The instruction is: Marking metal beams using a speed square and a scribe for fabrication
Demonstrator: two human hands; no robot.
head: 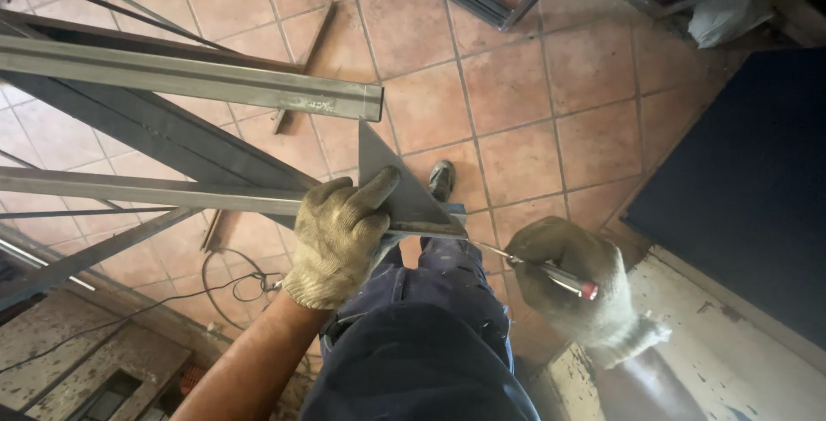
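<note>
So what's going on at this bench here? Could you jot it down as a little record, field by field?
left hand: gloved, pressing a grey metal triangle square against a steel bar
right hand: gloved, holding a thin scriber with a red end, tip at the square's edge
above: a second, thicker steel bar
floor: terracotta tiles, black cable
also seen: the person's dark trousers and a shoe

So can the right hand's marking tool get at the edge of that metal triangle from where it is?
Probably yes: the right hand holds the marking tool with its tip near the triangle, nothing between, while the left hand steadies it.
</note>
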